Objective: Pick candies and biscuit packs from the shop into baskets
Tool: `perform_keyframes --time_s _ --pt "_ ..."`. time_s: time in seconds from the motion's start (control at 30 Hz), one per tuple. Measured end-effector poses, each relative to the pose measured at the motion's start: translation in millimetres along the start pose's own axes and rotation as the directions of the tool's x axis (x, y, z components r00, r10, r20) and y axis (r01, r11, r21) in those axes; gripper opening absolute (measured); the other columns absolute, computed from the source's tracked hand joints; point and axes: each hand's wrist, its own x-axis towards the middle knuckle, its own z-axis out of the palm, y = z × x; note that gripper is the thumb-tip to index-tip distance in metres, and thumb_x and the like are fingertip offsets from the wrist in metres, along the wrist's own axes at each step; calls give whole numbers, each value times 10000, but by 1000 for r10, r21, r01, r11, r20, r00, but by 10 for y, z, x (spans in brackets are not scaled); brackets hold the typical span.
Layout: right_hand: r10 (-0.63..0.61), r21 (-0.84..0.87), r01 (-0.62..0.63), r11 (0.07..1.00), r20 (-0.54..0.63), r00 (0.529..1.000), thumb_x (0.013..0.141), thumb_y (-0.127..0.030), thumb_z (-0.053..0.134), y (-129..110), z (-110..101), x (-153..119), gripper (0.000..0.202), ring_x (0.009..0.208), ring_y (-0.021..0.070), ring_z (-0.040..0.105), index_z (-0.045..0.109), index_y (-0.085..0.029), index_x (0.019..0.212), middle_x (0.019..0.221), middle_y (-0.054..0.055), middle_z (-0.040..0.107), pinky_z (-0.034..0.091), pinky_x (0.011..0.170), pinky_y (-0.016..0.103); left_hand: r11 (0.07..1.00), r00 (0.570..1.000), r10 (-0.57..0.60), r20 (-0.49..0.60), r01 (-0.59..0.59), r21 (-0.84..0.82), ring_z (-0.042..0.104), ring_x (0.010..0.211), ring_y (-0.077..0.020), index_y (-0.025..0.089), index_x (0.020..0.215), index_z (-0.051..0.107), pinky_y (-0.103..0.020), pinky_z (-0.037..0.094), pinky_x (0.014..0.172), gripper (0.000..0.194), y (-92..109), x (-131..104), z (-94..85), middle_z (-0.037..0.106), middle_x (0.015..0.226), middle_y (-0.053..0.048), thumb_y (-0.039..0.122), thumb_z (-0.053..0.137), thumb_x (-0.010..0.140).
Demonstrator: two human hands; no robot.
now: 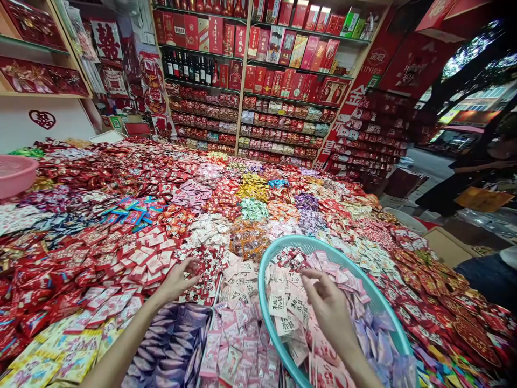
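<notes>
My left hand point(180, 280) hovers with curved, parted fingers and nothing visible in it. Beneath its fingertips lie small red-and-white packets point(201, 272). My right hand point(328, 304) hangs over a turquoise plastic basket point(264, 318), its fingers loosely bent and apart, holding nothing I can see. Inside the basket, pale pink packets with black characters point(287, 302) lie nearest that hand. Pink packets point(343, 277) and lilac packets point(383, 345) fill its right side. Just left of the basket is a heap of pink packets point(238, 334); dark purple packets point(169, 345) stand in rows beside it.
Heaps of wrapped sweets point(133, 253) spread across the whole counter. A pink basket point(16, 175) sits at the left edge. Shelves of red boxes point(283, 81) and bottles point(189, 67) rise behind. Another person point(456, 178) is partly visible at the right.
</notes>
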Motion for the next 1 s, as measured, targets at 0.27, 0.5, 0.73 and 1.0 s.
perform_keyframes --time_s 0.27,0.5,0.73,1.0 --pt "165 388 -346 854 428 889 778 -518 562 -263 870 -498 346 474 112 454 552 -197 906 578 -31 515 329 452 240 130 980 -175 93 117 -985 584 716 -135 263 1190 479 -253 452 709 525 1296 -504 219 612 808 6 370 629 698" --pt "263 631 -545 552 489 832 754 -450 640 -316 991 -590 301 420 59 405 487 -192 761 512 -65 490 276 443 193 49 971 -213 109 122 -991 511 551 -80 237 1200 516 -191 425 624 627 1624 -668 381 490 522 85 198 747 619" --pt "215 643 -393 658 339 916 720 -395 686 -249 975 -602 278 488 58 422 513 -178 710 686 -37 538 337 482 211 178 968 -232 96 140 -974 576 706 -146 145 855 669 -268 452 718 270 1689 -701 427 663 790 -43 337 717 672" --pt "177 604 -304 737 261 949 752 -388 658 -133 909 -600 258 535 72 384 514 -178 707 592 -57 467 324 503 204 521 971 -207 119 212 -827 555 682 -145 148 724 617 -242 442 670 293 1634 -720 432 634 701 5 431 683 686"
